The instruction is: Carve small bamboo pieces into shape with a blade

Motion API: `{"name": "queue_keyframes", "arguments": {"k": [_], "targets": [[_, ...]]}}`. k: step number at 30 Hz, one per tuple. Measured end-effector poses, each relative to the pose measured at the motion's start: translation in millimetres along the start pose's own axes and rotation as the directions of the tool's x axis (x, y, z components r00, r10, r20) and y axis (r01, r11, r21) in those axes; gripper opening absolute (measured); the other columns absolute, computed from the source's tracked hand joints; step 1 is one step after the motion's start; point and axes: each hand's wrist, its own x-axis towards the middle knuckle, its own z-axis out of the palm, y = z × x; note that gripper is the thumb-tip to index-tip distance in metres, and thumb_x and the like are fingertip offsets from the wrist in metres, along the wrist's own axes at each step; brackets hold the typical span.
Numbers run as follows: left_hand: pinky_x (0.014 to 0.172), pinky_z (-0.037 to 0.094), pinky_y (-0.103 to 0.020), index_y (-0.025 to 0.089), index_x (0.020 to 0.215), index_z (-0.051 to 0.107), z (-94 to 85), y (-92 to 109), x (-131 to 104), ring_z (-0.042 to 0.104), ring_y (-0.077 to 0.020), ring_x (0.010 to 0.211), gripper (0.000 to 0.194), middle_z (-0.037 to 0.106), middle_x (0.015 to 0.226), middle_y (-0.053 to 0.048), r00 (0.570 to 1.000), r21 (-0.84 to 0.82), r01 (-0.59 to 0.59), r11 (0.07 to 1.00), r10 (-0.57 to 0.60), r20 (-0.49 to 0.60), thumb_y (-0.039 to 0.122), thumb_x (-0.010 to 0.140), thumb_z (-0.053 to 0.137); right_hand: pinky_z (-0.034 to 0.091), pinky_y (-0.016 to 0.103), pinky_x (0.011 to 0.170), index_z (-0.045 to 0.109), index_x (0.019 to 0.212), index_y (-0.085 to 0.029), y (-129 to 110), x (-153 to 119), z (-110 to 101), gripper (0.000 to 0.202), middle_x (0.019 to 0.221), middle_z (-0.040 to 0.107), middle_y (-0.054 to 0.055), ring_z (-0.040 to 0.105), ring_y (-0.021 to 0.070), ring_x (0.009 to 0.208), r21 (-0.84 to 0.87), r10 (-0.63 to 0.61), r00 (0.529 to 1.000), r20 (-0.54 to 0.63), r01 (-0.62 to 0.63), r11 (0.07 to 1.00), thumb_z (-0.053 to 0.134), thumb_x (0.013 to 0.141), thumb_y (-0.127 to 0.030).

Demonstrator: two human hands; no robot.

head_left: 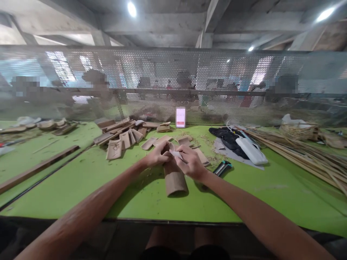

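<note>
The curved wooden piece [175,182] has a rounded upper face, so it might roll or slip sideways if the hands bear down unevenly near its far end. The pale thin sheet [176,154] could crease, tear or slide off the rim if pulled too hard; with the fingers so close together, a slip might scrape a fingertip on a rough edge.

The piece lies in the middle of the green surface [141,202], its near end pointing toward the person and free of both hands, its far end beneath them. The left hand [158,156] is curled closed at that far end, on its left side; whether it also pinches the sheet cannot be told. The right hand [192,162], closed from the right, pinches the sheet between thumb and fingers.

Just right of the right hand lies a black-and-teal tool [222,168], which the forearm could knock. Beyond the hands are loose wooden pieces [131,138], more of them to the left, and a lit phone [180,117] stands at the far side.
</note>
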Motion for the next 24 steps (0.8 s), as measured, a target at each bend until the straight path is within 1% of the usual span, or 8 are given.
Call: {"name": "queue_keyframes", "arguments": {"k": [3, 6, 8, 11, 15, 18, 20, 24], "targets": [[0.072, 0.048, -0.033, 0.018, 0.099, 0.056, -0.6, 1, -1, 0.054, -0.02, 0.084, 0.035, 0.056, 0.091, -0.002, 0.999, -0.053, -0.02, 0.998, 0.022, 0.037, 0.032, 0.071, 0.073, 0.054, 0.04, 0.081, 0.07, 0.102, -0.019, -3, 0, 0, 0.025, 0.097, 0.064, 0.01, 0.058, 0.0231, 0.09, -0.06, 0.002, 1.0, 0.008, -0.002, 0.998, 0.047, 0.103, -0.028], [0.084, 0.052, -0.038, 0.018, 0.115, 0.058, -0.9, 5, -2, 0.06, -0.0248, 0.098, 0.048, 0.062, 0.106, -0.006, 0.993, -0.098, 0.012, 0.995, 0.0, 0.118, 0.035, 0.074, 0.076, 0.054, 0.043, 0.084, 0.072, 0.115, -0.021, 7, 0, -1, 0.027, 0.105, 0.064, 0.011, 0.058, 0.0251, 0.097, -0.156, 0.05, 0.999, 0.02, -0.046, 0.987, 0.049, 0.102, -0.028], [0.091, 0.053, -0.042, 0.02, 0.122, 0.057, -2.1, 7, -2, 0.061, -0.0278, 0.107, 0.054, 0.063, 0.116, -0.008, 0.988, -0.126, 0.029, 0.992, -0.009, 0.157, 0.036, 0.074, 0.078, 0.054, 0.046, 0.09, 0.072, 0.121, -0.024, 13, 0, -2, 0.029, 0.11, 0.063, 0.011, 0.057, 0.0263, 0.104, -0.169, 0.061, 0.998, 0.026, -0.055, 0.984, 0.051, 0.102, -0.027], [0.092, 0.053, -0.041, 0.02, 0.12, 0.059, -5.8, 5, -1, 0.062, -0.0279, 0.107, 0.05, 0.064, 0.116, -0.008, 0.987, -0.14, 0.022, 0.99, 0.001, 0.164, 0.036, 0.076, 0.076, 0.054, 0.049, 0.096, 0.072, 0.124, -0.028, 13, -1, -3, 0.031, 0.112, 0.062, 0.009, 0.056, 0.0261, 0.109, -0.096, 0.063, 0.997, 0.033, -0.06, 0.994, 0.051, 0.102, -0.026], [0.086, 0.054, -0.039, 0.018, 0.11, 0.062, -9.3, 6, -1, 0.062, -0.0259, 0.099, 0.039, 0.064, 0.106, -0.006, 0.987, -0.122, 0.022, 0.992, -0.002, 0.162, 0.036, 0.076, 0.074, 0.055, 0.044, 0.095, 0.07, 0.13, -0.027, 2, -2, -2, 0.033, 0.112, 0.062, 0.008, 0.058, 0.0238, 0.107, 0.026, 0.074, 0.996, 0.044, -0.075, 0.997, 0.049, 0.104, -0.026], [0.095, 0.053, -0.044, 0.019, 0.123, 0.061, -8.9, 10, -1, 0.062, -0.0295, 0.11, 0.056, 0.064, 0.119, -0.009, 0.977, -0.157, 0.03, 0.987, 0.004, 0.215, 0.034, 0.072, 0.077, 0.053, 0.047, 0.098, 0.07, 0.131, -0.025, 2, -2, -1, 0.034, 0.117, 0.063, 0.01, 0.056, 0.0258, 0.111, -0.056, 0.033, 0.997, 0.066, -0.029, 0.998, 0.049, 0.104, -0.026], [0.103, 0.051, -0.047, 0.02, 0.131, 0.058, -8.5, 10, -1, 0.06, -0.0319, 0.12, 0.066, 0.063, 0.129, -0.01, 0.974, -0.183, 0.041, 0.982, 0.002, 0.227, 0.034, 0.071, 0.079, 0.052, 0.049, 0.1, 0.069, 0.131, -0.027, 7, -1, -1, 0.033, 0.123, 0.064, 0.01, 0.055, 0.0271, 0.114, -0.119, 0.022, 0.996, 0.084, -0.012, 0.993, 0.051, 0.104, -0.027], [0.105, 0.05, -0.049, 0.021, 0.134, 0.059, -10.2, 5, -2, 0.059, -0.0337, 0.122, 0.069, 0.063, 0.132, -0.011, 0.973, -0.168, 0.067, 0.984, -0.027, 0.227, 0.035, 0.07, 0.08, 0.049, 0.051, 0.105, 0.067, 0.135, -0.03, 19, 0, 0, 0.035, 0.128, 0.065, 0.009, 0.055, 0.0282, 0.121, -0.15, 0.056, 0.997, 0.054, -0.047, 0.988, 0.048, 0.105, -0.027]]}}
